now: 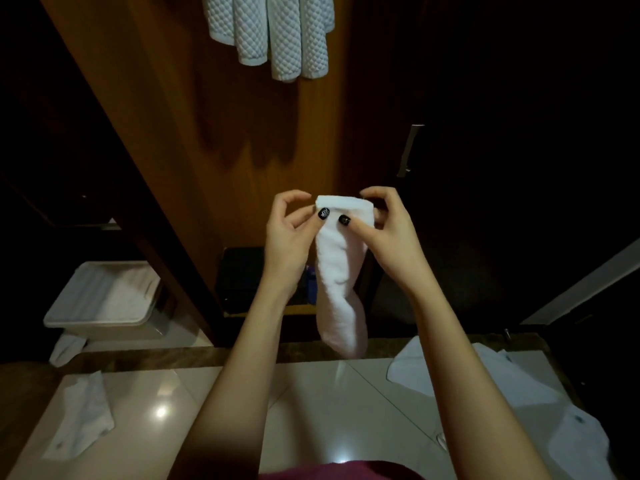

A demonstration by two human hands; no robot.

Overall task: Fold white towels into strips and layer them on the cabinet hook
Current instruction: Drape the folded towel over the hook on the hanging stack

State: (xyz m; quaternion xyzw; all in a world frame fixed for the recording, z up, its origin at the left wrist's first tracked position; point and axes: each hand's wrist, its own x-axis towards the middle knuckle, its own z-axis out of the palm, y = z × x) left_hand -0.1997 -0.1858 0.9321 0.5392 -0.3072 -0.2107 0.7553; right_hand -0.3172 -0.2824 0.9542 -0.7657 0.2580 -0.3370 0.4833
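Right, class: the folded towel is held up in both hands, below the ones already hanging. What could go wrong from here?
1. The left hand and right hand only pinch the folded towel at its top edge, so the free lower end may unfold or slip.
2. Adding it could disturb the hanging towels above.
3. If dropped, it might land among the loose towels below and need refolding.

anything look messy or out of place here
Yes. A crumpled towel lies on the tiles at left, a towel pile sprawls at right, and a stray towel lies outside the white bin. The hung towels dangle at uneven lengths.
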